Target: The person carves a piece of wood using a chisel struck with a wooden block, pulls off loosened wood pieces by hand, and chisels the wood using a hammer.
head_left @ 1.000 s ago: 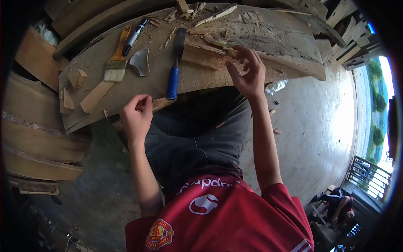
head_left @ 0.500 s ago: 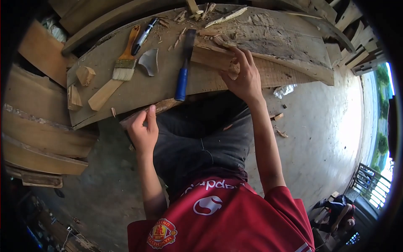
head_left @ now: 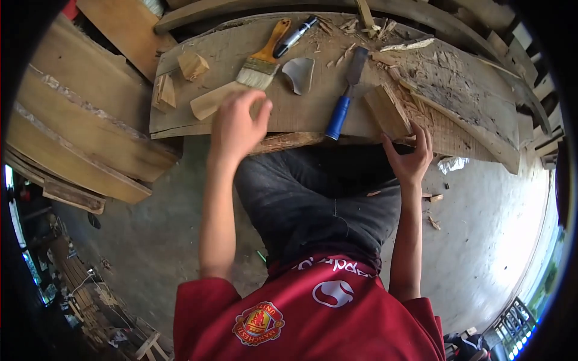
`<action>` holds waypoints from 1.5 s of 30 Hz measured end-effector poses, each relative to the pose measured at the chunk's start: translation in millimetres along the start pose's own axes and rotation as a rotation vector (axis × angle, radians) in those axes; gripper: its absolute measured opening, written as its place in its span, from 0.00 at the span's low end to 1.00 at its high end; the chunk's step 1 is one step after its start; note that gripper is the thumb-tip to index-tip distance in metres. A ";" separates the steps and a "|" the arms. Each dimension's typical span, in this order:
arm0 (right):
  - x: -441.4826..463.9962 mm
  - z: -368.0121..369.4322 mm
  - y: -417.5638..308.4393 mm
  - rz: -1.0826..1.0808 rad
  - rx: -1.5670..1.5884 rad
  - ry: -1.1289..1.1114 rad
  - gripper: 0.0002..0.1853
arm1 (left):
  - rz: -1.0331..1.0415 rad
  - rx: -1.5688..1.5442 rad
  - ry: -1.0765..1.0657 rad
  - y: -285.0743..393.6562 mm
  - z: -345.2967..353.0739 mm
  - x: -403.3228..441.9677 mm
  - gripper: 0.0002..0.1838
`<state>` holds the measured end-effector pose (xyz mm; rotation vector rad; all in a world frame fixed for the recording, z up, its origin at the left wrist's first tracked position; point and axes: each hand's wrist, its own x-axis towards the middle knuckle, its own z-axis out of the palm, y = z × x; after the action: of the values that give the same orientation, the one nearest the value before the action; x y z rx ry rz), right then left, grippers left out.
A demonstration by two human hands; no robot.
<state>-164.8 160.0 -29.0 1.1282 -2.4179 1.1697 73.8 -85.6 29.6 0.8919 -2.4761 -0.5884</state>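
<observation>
My right hand (head_left: 412,157) has its thumb and fingers around the near end of a wooden block (head_left: 386,109), which lies slanted on the wide plank (head_left: 229,48). My left hand (head_left: 239,123) is above the plank's near edge with thumb and fingers apart, holding nothing. It covers the near end of a flat wood strip (head_left: 208,101). Just beyond it lies a paintbrush (head_left: 263,59) with an orange handle. A black and white marker (head_left: 295,37) rests beside the brush. Between my hands are a curved grey shard (head_left: 299,75) and a blue-handled chisel (head_left: 347,96).
Two small wood offcuts, one of them a cube-like piece (head_left: 192,65), sit at the plank's left. A rough-edged slab (head_left: 463,99) lies on the right, with chips around it. Curved boards (head_left: 90,102) are stacked at left. Crumpled foil (head_left: 453,164) shows past the near edge.
My left hand has left the plank's near edge and risen toward the brush and strip. The block in my right hand has turned to a steeper slant. The whole view has shifted.
</observation>
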 end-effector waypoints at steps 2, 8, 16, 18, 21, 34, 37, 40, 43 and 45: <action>-0.6 -0.7 -4.4 0.018 0.011 -0.029 0.29 | 0.014 0.096 0.031 -1.2 -10.9 27.8 0.10; -3.6 2.5 -6.1 0.048 0.033 0.000 0.29 | -0.066 -0.019 -0.232 52.6 24.8 17.8 0.16; 1.8 -5.2 -24.5 0.096 -0.058 -0.145 0.34 | -0.140 -0.084 -0.138 87.4 72.8 -14.8 0.16; 6.3 -18.0 -24.0 0.173 0.169 -0.068 0.26 | -0.181 -0.278 0.032 89.7 52.5 -20.8 0.11; 11.3 -38.4 -44.6 -0.012 0.295 0.030 0.14 | -0.132 -0.428 0.244 99.6 -3.7 -35.6 0.14; 66.0 6.5 -150.4 -0.712 0.678 -0.897 0.10 | 0.066 -0.241 0.230 102.8 -57.7 -111.8 0.22; 69.4 20.6 -153.9 -0.728 0.661 -1.012 0.08 | -0.124 -0.289 0.251 93.5 -46.6 -120.4 0.23; 73.0 37.0 -146.5 -0.702 0.660 -1.089 0.08 | -0.247 -0.362 0.215 80.8 -35.3 -114.2 0.24; 80.2 45.5 -134.3 -0.671 0.599 -1.056 0.07 | -0.322 -0.366 0.189 75.3 -21.9 -105.9 0.23; 85.8 47.4 -129.8 -0.659 0.568 -1.023 0.06 | -0.280 -0.494 0.113 69.3 -18.8 -94.5 0.22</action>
<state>-123.1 27.9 56.4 2.9855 -1.8454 1.2081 115.9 21.9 56.8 1.0326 -1.9797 -1.1481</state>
